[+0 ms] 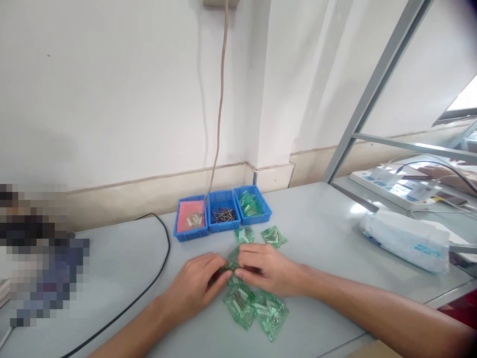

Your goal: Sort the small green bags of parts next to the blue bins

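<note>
Both hands meet over a small green plastic bag (234, 256). My left hand (203, 276) pinches its left side between thumb and fingers. From the right, my right hand (263, 268) grips the same bag, fingertips close to the left ones. Much of the bag is hidden behind the fingers. Just below lie a green bag with screws and white pieces (240, 303) and another green bag with small parts (271, 313). Beyond the hands rest two more filled green bags, a left one (244, 233) and a right one (275, 235).
Three blue bins stand by the wall: one with pink material (191, 215), one with loose screws (223, 215), one with green bags (250, 204). A black cable (164, 258) curves along the left. A white plastic pack (406, 241) and a grey metal frame (357, 119) are right.
</note>
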### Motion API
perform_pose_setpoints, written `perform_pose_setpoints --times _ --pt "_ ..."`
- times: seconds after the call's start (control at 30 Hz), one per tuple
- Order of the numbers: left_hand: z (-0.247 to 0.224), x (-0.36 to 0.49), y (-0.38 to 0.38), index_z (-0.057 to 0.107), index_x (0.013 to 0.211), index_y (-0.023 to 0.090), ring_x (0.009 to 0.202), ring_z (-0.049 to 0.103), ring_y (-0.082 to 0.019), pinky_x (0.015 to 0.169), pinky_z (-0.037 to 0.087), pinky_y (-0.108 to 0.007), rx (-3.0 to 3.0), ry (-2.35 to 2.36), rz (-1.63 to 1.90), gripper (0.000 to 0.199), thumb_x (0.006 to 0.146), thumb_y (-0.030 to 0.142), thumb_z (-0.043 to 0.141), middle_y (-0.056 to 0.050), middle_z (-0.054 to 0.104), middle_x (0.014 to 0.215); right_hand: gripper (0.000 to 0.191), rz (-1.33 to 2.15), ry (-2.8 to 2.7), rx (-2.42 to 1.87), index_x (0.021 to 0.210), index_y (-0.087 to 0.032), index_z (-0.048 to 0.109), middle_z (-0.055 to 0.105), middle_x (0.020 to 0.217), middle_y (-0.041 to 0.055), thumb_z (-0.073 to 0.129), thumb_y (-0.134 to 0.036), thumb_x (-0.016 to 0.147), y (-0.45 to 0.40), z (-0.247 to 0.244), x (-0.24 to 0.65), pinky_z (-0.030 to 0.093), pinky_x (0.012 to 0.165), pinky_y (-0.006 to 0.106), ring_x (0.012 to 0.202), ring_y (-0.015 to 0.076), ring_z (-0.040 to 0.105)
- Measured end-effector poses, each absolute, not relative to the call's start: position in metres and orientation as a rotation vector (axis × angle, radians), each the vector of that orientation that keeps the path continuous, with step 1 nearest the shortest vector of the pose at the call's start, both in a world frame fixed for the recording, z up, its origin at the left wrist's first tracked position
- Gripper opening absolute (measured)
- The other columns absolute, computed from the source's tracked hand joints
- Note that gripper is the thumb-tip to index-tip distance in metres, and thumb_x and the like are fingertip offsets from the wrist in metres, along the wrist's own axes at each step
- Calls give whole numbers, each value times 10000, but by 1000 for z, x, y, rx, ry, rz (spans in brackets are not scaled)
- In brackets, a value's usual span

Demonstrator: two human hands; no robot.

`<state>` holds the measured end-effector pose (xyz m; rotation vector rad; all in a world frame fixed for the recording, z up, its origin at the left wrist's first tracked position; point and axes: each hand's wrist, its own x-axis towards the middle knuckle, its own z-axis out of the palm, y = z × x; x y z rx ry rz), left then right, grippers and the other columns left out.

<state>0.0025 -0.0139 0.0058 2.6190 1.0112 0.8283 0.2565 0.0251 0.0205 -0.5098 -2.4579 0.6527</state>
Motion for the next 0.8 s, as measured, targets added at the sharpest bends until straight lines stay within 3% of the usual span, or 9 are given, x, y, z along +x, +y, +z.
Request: perform_pose_setpoints --times 0.8 --pt "8 4 -13 573 898 207 694 588 -170 638 424 -267 2642 987 858 259 1130 291 496 -10 628 786 327 524 -2535 -476 813 -215 499 477 803 -10 496 -310 1126 25 19 256 374 662 295 734 161 451"
